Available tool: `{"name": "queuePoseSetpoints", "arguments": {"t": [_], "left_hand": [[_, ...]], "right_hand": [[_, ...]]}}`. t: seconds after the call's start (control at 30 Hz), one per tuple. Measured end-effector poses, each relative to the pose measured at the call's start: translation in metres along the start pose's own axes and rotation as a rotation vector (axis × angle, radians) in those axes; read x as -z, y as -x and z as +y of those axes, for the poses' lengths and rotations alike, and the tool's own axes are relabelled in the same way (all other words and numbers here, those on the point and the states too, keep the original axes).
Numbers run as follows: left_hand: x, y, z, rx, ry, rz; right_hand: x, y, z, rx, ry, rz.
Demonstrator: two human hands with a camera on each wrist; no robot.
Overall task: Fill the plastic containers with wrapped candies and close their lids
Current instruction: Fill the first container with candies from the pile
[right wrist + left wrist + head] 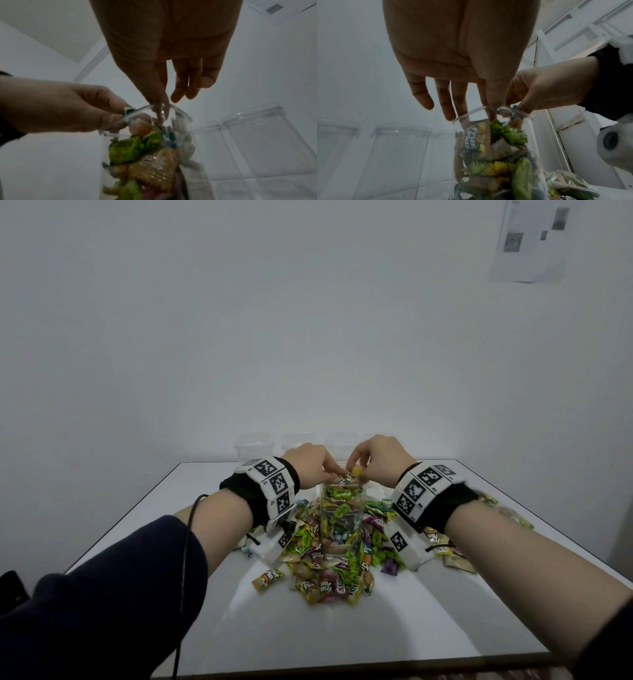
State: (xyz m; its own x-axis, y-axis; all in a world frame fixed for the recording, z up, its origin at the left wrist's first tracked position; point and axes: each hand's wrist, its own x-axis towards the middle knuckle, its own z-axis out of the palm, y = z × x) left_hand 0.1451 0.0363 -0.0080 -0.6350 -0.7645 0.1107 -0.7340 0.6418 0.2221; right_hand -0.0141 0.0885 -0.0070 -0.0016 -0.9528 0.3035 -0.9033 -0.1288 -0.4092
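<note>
A tall clear container [340, 518] stands mid-table, packed with wrapped candies almost to its rim [467, 115]. Both hands meet over its mouth. My left hand [334, 474] pinches a wrapped candy [127, 110] at the rim, thumb and forefinger together and the other fingers spread. My right hand [354, 465] pinches a yellow wrapped candy [357, 471] just above the opening, its thumb and forefinger dipping into the mouth in the right wrist view [159, 109]. Green wrappers [126, 150] lie on top inside. No lid shows in any view.
Loose wrapped candies [329, 580] are heaped around the container's foot and spread to the right. Several empty clear containers [254, 445] stand in a row along the far table edge by the wall. The white table [342, 638] ends close in front of me.
</note>
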Motion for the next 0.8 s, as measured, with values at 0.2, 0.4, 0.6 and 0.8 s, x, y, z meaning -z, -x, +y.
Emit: {"name": "queuePoseSetpoints", "arguments": {"t": [0.2,0.4,0.6,0.8], "left_hand": [[-0.008,0.004,-0.005,0.046,0.189,0.113],[-0.014,0.004,-0.008,0.098,0.316,0.189],[-0.017,0.004,-0.009,0.118,0.385,0.193],[-0.019,0.006,-0.007,0.114,0.362,0.202]], "right_hand": [[0.000,-0.005,0.002,-0.023,-0.113,0.071],[-0.002,-0.004,0.000,-0.060,0.021,-0.078],[-0.001,-0.008,-0.013,-0.043,0.221,-0.111],[-0.002,-0.007,-0.009,0.031,0.218,-0.146]]}}
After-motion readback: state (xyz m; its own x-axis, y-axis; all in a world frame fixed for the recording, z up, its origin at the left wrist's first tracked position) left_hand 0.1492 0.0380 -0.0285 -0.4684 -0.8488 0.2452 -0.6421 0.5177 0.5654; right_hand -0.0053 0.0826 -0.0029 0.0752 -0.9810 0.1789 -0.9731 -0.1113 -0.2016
